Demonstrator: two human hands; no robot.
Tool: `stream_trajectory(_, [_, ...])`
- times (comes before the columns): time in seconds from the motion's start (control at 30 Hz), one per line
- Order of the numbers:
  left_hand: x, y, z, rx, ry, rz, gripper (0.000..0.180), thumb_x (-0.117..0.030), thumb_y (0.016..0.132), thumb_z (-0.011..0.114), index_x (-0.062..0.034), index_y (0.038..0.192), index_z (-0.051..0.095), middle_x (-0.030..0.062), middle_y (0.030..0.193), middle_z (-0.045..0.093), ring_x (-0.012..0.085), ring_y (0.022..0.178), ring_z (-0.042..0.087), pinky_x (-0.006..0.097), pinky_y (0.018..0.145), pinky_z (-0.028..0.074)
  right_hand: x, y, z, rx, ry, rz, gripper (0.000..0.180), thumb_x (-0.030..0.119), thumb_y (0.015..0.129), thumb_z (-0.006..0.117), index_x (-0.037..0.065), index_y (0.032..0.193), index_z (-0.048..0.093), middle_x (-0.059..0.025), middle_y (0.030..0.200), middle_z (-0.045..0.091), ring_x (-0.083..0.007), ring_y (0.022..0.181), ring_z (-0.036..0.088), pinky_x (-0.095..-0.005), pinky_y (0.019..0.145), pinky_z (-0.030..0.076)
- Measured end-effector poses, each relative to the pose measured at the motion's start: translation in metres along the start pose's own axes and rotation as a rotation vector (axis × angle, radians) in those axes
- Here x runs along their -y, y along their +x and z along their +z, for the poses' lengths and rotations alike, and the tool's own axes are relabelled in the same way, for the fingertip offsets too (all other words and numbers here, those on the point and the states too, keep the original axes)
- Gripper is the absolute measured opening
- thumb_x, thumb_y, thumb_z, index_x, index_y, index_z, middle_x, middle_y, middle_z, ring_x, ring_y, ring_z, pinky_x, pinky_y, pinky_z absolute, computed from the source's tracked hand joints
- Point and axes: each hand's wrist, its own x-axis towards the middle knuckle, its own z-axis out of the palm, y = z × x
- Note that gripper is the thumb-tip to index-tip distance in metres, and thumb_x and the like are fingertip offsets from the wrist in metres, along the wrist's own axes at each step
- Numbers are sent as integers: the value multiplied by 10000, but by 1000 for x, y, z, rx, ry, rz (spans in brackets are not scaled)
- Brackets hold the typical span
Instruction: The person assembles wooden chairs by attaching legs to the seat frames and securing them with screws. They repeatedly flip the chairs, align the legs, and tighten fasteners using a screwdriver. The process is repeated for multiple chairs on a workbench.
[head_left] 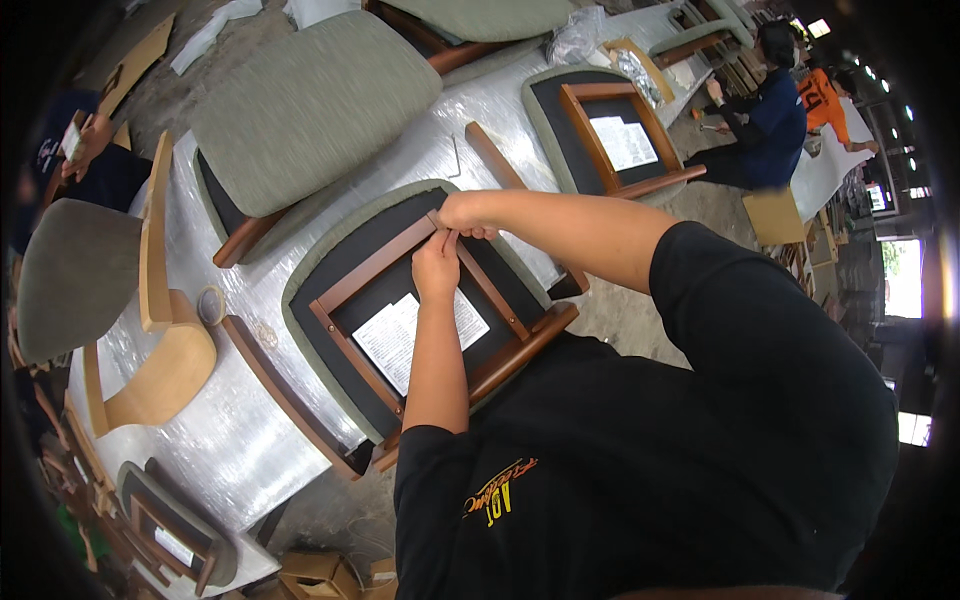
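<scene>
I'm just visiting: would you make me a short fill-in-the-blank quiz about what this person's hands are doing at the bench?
1. Both hands, the left hand and the right hand, meet at the ____ frame of an upturned chair seat.
2. A ____ paper sheet lies inside that frame.
3. The seat's underside panel is ____ in colour.
4. The long table is wrapped in shiny ____ covering.

Missing words: wooden; white; black; silver
</scene>
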Motion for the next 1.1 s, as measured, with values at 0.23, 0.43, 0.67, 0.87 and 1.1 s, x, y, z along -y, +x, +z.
stream_trajectory(0.23, [10, -4, 4, -37, 108, 115, 213, -259, 999, 651, -185, 1159, 771, 200, 888, 739, 419, 828, 719, 511, 736, 571, -33, -6, 10, 104, 367, 8, 330, 340, 1028, 549, 92, 812, 522, -33, 661, 527, -164, 473, 464, -368, 417, 402])
stream_trajectory(0.43, [16, -2, -4, -1, 10, 141, 246, -298, 1006, 638, -194, 1187, 769, 202, 939, 748, 423, 877, 719, 513, 785, 576, -20, -39, 11, -348, -1056, -888, 325, 167, 862, 671, -27, 1122, 683, -206, 927, 737, -403, 958, 737, -476, 790, 590])
stream_trajectory(0.67, [10, 1, 1, 85, 138, 23, 243, -325, 1013, 628, -195, 1145, 786, 184, 930, 755, 404, 883, 726, 515, 804, 576, -10, -65, -10, -54, -371, -3, 550, 459, 1078, 513, -76, 1077, 645, -170, 783, 713, -313, 665, 731, -437, 530, 580])
stream_trajectory(0.87, [6, -4, -8, 28, 59, 47, 258, -288, 993, 645, -205, 1206, 764, 189, 910, 753, 393, 881, 730, 502, 810, 580, -18, -49, 29, -269, -284, -327, 289, 254, 1012, 567, -17, 1058, 658, -187, 870, 759, -308, 710, 746, -428, 596, 604])
stream_trajectory(1.1, [21, -66, -87, -430, -226, -10, 267, -127, 945, 713, -92, 1209, 736, 161, 1007, 744, 343, 881, 720, 442, 796, 570, 44, -83, 15, -550, -1136, -740, 175, 223, 975, 638, 72, 1006, 722, -176, 894, 762, -338, 826, 756, -451, 710, 588])
